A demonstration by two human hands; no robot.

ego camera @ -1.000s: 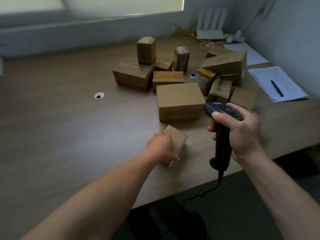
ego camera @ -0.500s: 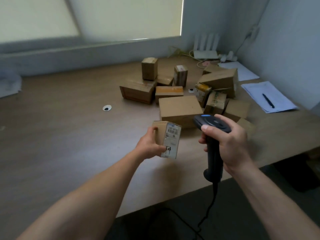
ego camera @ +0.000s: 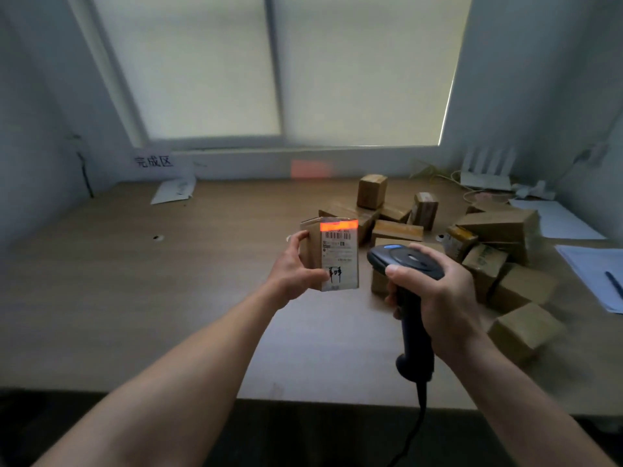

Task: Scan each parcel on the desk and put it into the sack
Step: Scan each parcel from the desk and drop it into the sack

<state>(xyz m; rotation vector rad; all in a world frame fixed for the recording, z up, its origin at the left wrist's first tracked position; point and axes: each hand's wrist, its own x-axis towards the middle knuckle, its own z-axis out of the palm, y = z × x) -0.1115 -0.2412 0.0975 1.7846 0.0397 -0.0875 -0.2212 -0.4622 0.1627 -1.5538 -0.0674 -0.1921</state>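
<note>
Holding a small parcel [ego camera: 332,256] upright in the air above the desk [ego camera: 168,298], your left hand [ego camera: 293,267] is clamped on it, with the thumb on the lower part of its white label [ego camera: 340,247] and the fingers wrapped round its left side. The label faces you, and an orange bar of light [ego camera: 338,226] lies across its top, at the barcode. Just right of the parcel and not touching it, your right hand [ego camera: 441,294] is closed round the handle of a black scanner [ego camera: 404,261], thumb against its head. The scanner's cord hangs down below. Your two hands are apart.

Behind and to the right of the held parcel, a heap of other cardboard parcels [ego camera: 499,230] sits on the desk. Further right lie white papers [ego camera: 590,267] with a pen [ego camera: 614,284] on them. Far behind the parcel, a fainter orange patch [ego camera: 310,169] shows on the wall under the window. Well to the parcel's left, a paper sign [ego camera: 153,161] bears handwritten characters.
</note>
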